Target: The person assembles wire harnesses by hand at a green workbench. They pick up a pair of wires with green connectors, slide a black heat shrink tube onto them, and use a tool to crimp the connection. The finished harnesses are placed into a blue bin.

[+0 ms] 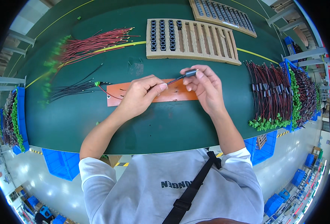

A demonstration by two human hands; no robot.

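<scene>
While pinched: black ferrite core (190,72).

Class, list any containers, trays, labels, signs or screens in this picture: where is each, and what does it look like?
Cardboard tray: mid-table, tan, slotted, some black rings.
Second cardboard tray: far edge, tan, full of grey parts.
Blue bins: beside the table, rectangular.
No labels, signs or screens show.

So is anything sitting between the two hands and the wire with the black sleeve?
Nothing visible: the left hand pinches the wire, and the right hand grips the black sleeve.
</scene>
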